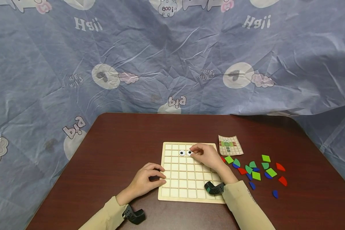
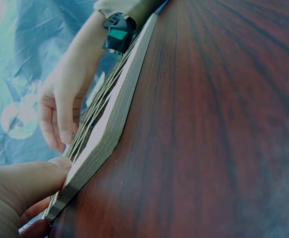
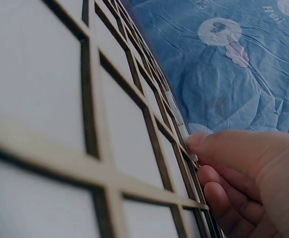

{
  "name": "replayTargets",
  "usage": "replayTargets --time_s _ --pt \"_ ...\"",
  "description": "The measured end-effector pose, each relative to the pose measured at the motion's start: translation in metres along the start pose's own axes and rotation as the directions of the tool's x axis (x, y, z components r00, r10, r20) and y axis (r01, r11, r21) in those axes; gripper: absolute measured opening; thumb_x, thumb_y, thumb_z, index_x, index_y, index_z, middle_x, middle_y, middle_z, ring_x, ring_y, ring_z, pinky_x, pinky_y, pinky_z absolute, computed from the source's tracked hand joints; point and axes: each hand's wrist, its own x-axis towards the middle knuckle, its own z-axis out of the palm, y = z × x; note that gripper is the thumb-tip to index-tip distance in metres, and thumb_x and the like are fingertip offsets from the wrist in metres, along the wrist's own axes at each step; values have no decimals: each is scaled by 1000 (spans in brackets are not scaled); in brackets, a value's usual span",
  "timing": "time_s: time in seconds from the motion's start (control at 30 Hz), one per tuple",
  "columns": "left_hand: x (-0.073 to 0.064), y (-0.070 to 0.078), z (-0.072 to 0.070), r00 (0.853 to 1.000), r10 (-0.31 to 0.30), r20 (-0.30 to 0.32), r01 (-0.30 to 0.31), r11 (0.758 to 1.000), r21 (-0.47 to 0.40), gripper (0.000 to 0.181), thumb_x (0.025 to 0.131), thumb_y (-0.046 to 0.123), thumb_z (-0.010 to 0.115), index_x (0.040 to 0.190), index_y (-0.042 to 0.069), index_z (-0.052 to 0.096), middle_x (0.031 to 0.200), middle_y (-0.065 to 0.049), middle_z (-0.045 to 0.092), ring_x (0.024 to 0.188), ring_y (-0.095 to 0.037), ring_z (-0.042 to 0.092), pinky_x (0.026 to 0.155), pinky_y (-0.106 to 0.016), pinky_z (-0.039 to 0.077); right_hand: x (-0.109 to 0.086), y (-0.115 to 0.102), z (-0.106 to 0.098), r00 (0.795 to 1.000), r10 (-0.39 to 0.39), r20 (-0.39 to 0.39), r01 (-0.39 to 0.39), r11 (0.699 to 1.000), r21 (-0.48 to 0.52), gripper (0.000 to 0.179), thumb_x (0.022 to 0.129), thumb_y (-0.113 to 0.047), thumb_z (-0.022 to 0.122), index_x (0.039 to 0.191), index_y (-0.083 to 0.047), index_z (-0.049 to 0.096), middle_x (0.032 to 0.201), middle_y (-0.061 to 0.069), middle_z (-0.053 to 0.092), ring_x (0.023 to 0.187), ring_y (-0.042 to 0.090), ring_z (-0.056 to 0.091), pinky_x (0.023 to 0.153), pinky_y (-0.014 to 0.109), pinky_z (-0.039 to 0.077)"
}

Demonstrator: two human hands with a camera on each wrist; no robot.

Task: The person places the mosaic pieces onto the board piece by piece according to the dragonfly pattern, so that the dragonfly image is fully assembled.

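Note:
A pale wooden grid board (image 1: pixel 175 183) lies flat on the table. Two round eye pieces are near its far side: the left eye piece (image 1: pixel 182 153) sits in a grid square, and my right hand (image 1: pixel 207 155) pinches the right eye piece (image 1: pixel 189 153) beside it with thumb and index finger. In the right wrist view the right thumb (image 3: pixel 224 148) and fingertips meet low over the grid, mostly hiding that piece. My left hand (image 1: pixel 145 179) rests its fingertips on the board's left edge; the left wrist view shows the left thumb (image 2: pixel 35 181) against the rim.
Right of the board lie scattered green squares (image 1: pixel 256 175), red wedges (image 1: pixel 283 181), and blue (image 1: pixel 275 194) and teal pieces (image 1: pixel 265 165). A small pattern card (image 1: pixel 237 150) lies behind them. The brown table (image 1: pixel 126 131) ends at a blue printed cloth (image 1: pixel 149 64).

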Motion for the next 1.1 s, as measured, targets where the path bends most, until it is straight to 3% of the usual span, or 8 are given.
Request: replayTargets --time_s 0.27,0.63,0.83,1.1 --pt "0 0 1 1000 4 -2 -4 1000 12 9 80 24 75 89 21 74 106 4 62 101 -13 54 82 -32 47 -1 -5 -7 998 -4 56 2 999 36 25 85 -18 70 109 -10 68 95 -2 65 85 14 60 76 32 49" --pt "1 4 6 997 0 -71 5 997 71 2 80 21 76 80 21 74 100 4 64 96 -13 56 78 -32 48 -11 -7 -33 995 -24 97 19 999 45 28 88 -23 67 111 -7 66 105 4 65 93 20 61 81 37 49" --pt "1 6 7 996 -6 -90 13 997 79 4 82 22 73 79 21 73 98 4 64 95 -14 56 77 -32 48 -20 -2 -51 996 -12 88 10 1000 18 31 90 -23 65 114 -4 64 109 10 65 94 23 61 81 39 49" --pt "2 5 9 995 5 -95 3 997 82 6 80 18 75 79 22 72 97 5 64 96 -14 56 80 -32 47 -35 10 -77 1000 22 15 -22 999 -25 33 89 -24 66 116 -5 64 108 8 65 94 23 62 78 39 51"
